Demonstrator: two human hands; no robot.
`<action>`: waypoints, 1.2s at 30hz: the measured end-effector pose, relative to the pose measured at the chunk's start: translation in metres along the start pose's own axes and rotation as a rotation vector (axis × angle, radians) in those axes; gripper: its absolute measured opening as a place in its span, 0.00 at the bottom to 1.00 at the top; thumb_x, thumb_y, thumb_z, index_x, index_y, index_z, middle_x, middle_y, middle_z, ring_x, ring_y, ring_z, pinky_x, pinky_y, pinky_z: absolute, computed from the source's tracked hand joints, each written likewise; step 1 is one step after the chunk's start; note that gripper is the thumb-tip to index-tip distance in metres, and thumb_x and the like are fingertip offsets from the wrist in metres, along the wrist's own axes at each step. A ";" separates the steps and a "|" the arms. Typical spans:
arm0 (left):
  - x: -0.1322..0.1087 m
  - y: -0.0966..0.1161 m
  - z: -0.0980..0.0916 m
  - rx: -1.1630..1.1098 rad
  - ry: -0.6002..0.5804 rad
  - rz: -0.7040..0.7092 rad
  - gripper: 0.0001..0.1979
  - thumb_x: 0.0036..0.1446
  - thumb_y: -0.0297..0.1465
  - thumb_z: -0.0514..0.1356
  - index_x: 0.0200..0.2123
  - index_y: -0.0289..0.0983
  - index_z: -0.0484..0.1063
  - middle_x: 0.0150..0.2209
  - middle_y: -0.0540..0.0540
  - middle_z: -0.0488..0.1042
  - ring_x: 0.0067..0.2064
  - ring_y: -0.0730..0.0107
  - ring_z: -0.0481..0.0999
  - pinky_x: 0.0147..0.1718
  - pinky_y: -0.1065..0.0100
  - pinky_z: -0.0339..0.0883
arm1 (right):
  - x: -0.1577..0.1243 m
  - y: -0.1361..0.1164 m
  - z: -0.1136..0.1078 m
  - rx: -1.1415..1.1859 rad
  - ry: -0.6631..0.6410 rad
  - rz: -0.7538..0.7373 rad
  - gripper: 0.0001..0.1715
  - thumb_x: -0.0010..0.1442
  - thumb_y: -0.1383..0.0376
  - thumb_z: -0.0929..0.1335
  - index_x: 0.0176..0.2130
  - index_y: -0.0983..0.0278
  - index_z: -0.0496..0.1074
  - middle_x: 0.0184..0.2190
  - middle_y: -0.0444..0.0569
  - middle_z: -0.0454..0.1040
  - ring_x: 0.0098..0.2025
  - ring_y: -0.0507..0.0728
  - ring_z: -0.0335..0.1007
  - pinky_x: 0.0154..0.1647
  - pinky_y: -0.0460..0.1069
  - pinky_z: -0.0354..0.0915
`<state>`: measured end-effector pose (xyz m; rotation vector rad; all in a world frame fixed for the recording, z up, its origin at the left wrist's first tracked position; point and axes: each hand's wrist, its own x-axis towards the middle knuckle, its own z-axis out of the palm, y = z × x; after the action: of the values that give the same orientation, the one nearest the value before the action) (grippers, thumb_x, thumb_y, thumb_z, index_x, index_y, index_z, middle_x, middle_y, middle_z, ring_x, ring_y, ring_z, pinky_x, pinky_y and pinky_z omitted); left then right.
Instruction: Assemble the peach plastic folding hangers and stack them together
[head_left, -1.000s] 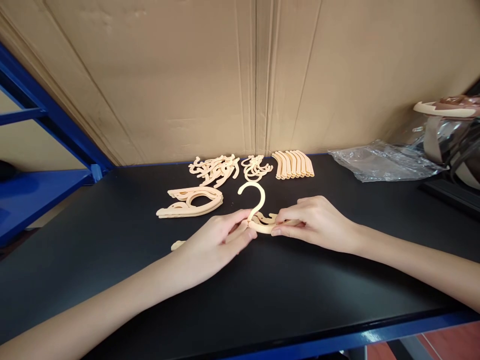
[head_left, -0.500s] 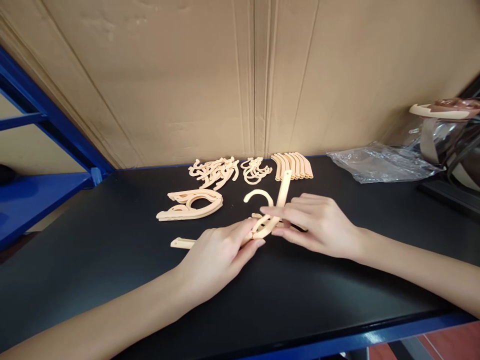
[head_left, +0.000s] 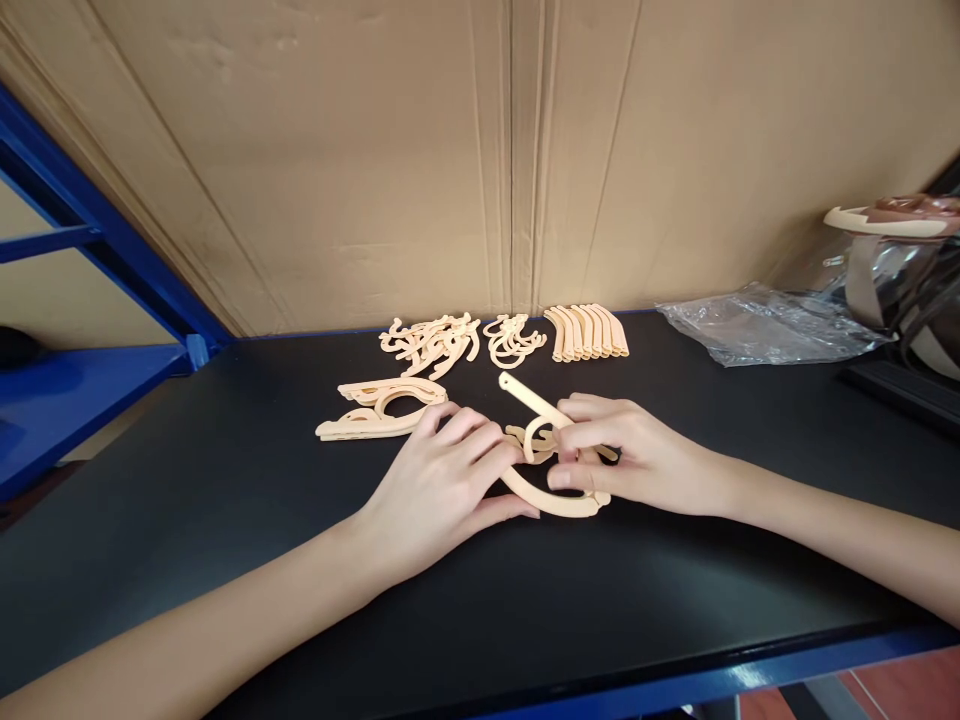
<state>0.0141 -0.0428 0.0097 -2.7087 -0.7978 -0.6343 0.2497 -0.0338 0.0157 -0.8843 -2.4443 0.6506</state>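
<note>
A beige plastic folding hanger is held between my two hands over the black tabletop. My left hand is closed around one curved arm, with the thumb beneath it. The fingers of my right hand pinch the hanger's other side, close to the hook. A straight arm with a hole at its tip sticks up and to the left from the right fingers. Some small beige parts lie behind the hands, partly hidden.
Folded beige hangers lie stacked at the left. Along the back are a pile of curved parts, a pile of hooks and a row of arm pieces. A clear plastic bag lies at the right. Cardboard stands behind.
The hanger has turned: its loose arm now points up-left instead of up-right, and its curved part has swung nearer me. The left hand has shifted its hold along it.
</note>
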 end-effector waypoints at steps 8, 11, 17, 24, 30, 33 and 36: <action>0.001 0.003 0.001 0.017 0.002 -0.091 0.14 0.65 0.40 0.55 0.40 0.35 0.71 0.37 0.45 0.75 0.42 0.60 0.70 0.43 0.59 0.60 | -0.001 -0.012 -0.002 -0.003 -0.108 0.053 0.18 0.58 0.53 0.70 0.27 0.63 0.70 0.37 0.45 0.62 0.37 0.51 0.62 0.37 0.47 0.62; 0.001 0.001 0.001 0.036 0.077 -0.148 0.16 0.65 0.33 0.54 0.53 0.33 0.64 0.52 0.39 0.70 0.55 0.56 0.65 0.53 0.56 0.59 | 0.002 0.007 -0.018 -0.020 -0.036 0.045 0.17 0.58 0.52 0.70 0.28 0.63 0.74 0.35 0.46 0.63 0.39 0.53 0.62 0.36 0.47 0.61; -0.002 -0.002 0.002 -0.025 0.049 -0.120 0.24 0.66 0.32 0.53 0.62 0.32 0.53 0.64 0.37 0.58 0.66 0.58 0.53 0.62 0.54 0.54 | 0.005 0.051 -0.040 -0.121 0.033 0.124 0.19 0.55 0.48 0.71 0.30 0.62 0.75 0.33 0.46 0.65 0.38 0.55 0.62 0.39 0.50 0.60; -0.002 0.000 0.007 -0.108 -0.189 -0.046 0.16 0.68 0.31 0.50 0.55 0.36 0.67 0.54 0.44 0.73 0.50 0.60 0.70 0.46 0.59 0.67 | 0.007 0.066 -0.035 -0.153 -0.037 0.140 0.24 0.53 0.45 0.70 0.25 0.63 0.73 0.32 0.45 0.61 0.38 0.55 0.60 0.41 0.50 0.60; -0.001 0.001 0.006 -0.024 -0.132 0.000 0.15 0.68 0.26 0.48 0.50 0.35 0.71 0.43 0.44 0.76 0.40 0.66 0.70 0.37 0.65 0.67 | 0.007 0.070 -0.037 -0.095 -0.070 0.133 0.22 0.51 0.45 0.72 0.27 0.62 0.76 0.36 0.47 0.61 0.41 0.55 0.61 0.44 0.51 0.62; -0.002 0.001 0.005 -0.054 -0.131 -0.021 0.14 0.68 0.26 0.48 0.50 0.36 0.71 0.42 0.45 0.74 0.39 0.67 0.70 0.35 0.68 0.67 | 0.007 0.068 -0.037 -0.045 -0.058 0.123 0.20 0.52 0.47 0.72 0.28 0.61 0.77 0.45 0.49 0.63 0.48 0.58 0.62 0.50 0.53 0.62; -0.003 0.001 0.005 -0.117 -0.141 -0.051 0.14 0.67 0.25 0.48 0.49 0.38 0.71 0.41 0.47 0.73 0.39 0.69 0.70 0.34 0.70 0.66 | 0.006 0.067 -0.037 -0.005 -0.044 0.110 0.17 0.53 0.48 0.72 0.31 0.59 0.79 0.50 0.50 0.62 0.53 0.60 0.61 0.53 0.55 0.63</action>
<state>0.0143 -0.0431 0.0040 -2.8738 -0.8920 -0.5204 0.2967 0.0260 0.0083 -1.0220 -2.4504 0.7102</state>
